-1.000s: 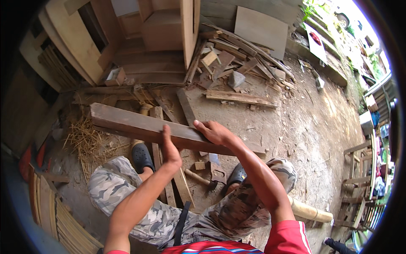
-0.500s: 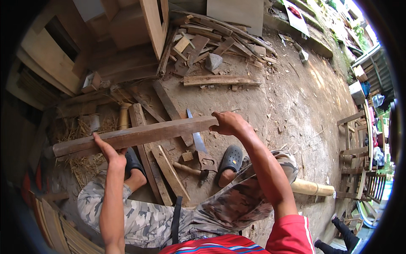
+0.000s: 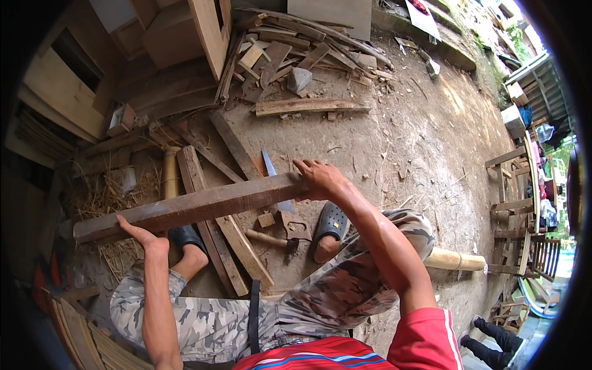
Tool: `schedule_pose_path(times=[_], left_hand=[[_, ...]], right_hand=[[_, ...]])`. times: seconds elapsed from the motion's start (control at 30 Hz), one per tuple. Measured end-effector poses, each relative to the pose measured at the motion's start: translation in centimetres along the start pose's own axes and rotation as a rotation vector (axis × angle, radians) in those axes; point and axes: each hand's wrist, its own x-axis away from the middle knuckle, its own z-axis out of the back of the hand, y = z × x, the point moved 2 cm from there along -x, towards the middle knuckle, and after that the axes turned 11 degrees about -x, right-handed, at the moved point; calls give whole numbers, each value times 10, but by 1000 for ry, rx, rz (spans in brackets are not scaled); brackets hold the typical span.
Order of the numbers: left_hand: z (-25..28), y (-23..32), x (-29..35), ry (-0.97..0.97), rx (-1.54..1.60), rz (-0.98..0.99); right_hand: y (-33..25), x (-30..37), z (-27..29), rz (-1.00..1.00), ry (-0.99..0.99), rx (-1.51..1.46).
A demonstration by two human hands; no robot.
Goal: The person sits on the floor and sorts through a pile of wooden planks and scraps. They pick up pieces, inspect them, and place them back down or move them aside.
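A thick brown wooden beam [image 3: 191, 206] is held up across my body, its right end a little higher in the picture. My left hand [image 3: 147, 235] grips it from below near the left end, thumb along the near face and the other fingers hidden beneath. At the right end my right hand [image 3: 320, 179] is closed over the beam's tip. Beneath the beam, on the ground, lie a handsaw [image 3: 296, 226], partly covered by it, and a hammer [image 3: 271, 239] with a wooden handle. Two squared timbers [image 3: 243, 250] [image 3: 213, 246] lie between my feet.
A small wood block [image 3: 266, 219] sits near the saw. Farther off lie a loose plank [image 3: 311, 107], a grey stone [image 3: 300, 79] and a heap of scrap wood [image 3: 290, 46]. A bamboo pole [image 3: 456, 259] is right of my knee. Wooden cabinets [image 3: 68, 80] stand at far left. Another person's legs [image 3: 496, 345] show at lower right.
The beam has rolled so that another face and a lengthwise edge show. Its right end and my right hand have shifted slightly left; my left hand has moved left and down.
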Motion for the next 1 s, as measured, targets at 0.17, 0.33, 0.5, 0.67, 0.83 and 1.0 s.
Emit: schedule_pose_path(times=[0.17, 0.33, 0.5, 0.67, 0.83, 1.0], left_hand=[[0, 8, 11, -105, 95, 0], [-4, 11, 11, -164, 245, 4], [-1, 9, 6, -250, 322, 77], [-8, -6, 21, -76, 206, 76], [-12, -41, 21, -78, 151, 157], [-36, -88, 33, -50, 87, 216]], right_hand=[[-8, 5, -3, 153, 3, 44], [-23, 7, -12, 321, -19, -93], [-32, 6, -13, 273, 4, -33], [-24, 3, -21, 210, 33, 17], [-47, 6, -35, 303, 16, 14], [-70, 7, -43, 407, 23, 5]])
